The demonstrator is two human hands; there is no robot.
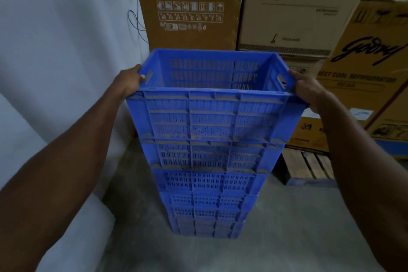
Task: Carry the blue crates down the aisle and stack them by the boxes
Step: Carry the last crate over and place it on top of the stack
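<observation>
A dusty blue slotted crate (212,112) sits on top of a tall stack of several blue crates (209,183) standing on the concrete floor. My left hand (130,81) grips the top crate's left end, with a fingertip showing through its handle slot. My right hand (306,88) grips the right end by the rim at the other handle slot. Tall cardboard boxes (189,6) stand directly behind the stack.
A white wall (66,40) runs along the left, with a loose cable (136,22) hanging by the box. More cardboard boxes (371,77) sit at the right on a wooden pallet (309,165). A white rounded object (77,238) lies at the lower left. Grey floor (287,227) spreads around the stack.
</observation>
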